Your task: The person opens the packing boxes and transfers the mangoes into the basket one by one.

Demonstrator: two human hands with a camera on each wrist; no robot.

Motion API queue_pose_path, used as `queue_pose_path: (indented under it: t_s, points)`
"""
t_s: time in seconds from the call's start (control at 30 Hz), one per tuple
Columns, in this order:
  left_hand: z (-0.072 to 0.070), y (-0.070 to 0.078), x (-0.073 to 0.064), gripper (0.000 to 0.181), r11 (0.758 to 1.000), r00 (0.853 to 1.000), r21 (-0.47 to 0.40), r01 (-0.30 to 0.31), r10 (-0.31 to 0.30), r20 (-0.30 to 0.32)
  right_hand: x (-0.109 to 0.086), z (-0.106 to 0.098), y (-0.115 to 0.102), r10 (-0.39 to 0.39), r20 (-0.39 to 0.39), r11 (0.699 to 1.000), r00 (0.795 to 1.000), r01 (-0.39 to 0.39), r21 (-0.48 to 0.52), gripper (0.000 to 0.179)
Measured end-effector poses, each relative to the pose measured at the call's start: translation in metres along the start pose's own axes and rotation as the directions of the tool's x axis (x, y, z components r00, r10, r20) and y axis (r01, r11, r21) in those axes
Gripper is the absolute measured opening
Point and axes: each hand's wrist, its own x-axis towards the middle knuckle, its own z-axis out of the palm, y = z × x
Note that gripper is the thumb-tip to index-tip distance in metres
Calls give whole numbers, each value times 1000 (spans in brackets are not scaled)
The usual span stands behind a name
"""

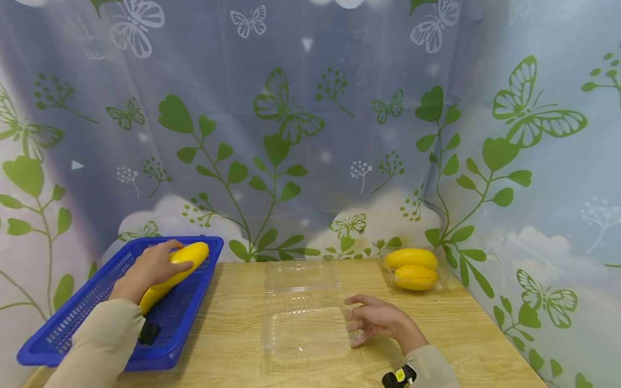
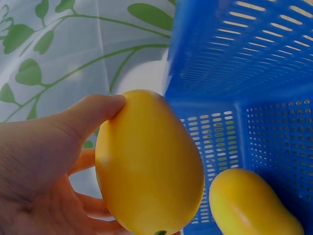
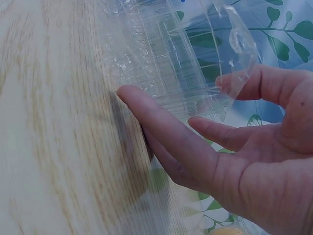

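A smooth, glossy yellow fruit (image 1: 196, 253), rounded like a mango, sits in the grasp of a person's left hand (image 1: 154, 267) at a blue plastic basket (image 1: 189, 318) whose walls and floor are pierced with rows of slots and small holes. The left fingers curl around the fruit with the thumb (image 2: 110, 105) pressed on its skin; the left wrist view shows it as a plump oval, broad in the middle, deep golden with a soft shine and a small dark-green mark at one end. A second yellow fruit (image 2: 249, 203), more slender, lies inside the basket. Toward the middle of the table (image 1: 233, 334), a pale board with streaky wood grain, rests a clear plastic container (image 1: 308, 353), thin and rectangular with ribbed walls, its lid (image 1: 302, 277) folded back. The right hand (image 1: 380, 319) stands at the container's right side, its fingers spread and gently bent, touching the clear wall without closing on it. At the far right of the table, two more yellow fruits (image 1: 411, 259) lie together in shiny transparent plastic. Behind hangs a smooth, lightly creased curtain (image 1: 310, 178) of blue-grey printed with green leaves and butterflies. Beige sleeves (image 1: 107, 334) cover both forearms.
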Motion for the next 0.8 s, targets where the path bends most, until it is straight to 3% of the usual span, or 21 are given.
queue_pose_path:
  t_s: [0.8]
  points:
    - [20,-13,14,70,991,993,-61,117,-115,40,-1,0,-1,-6,5,1000,1000,6,1,62]
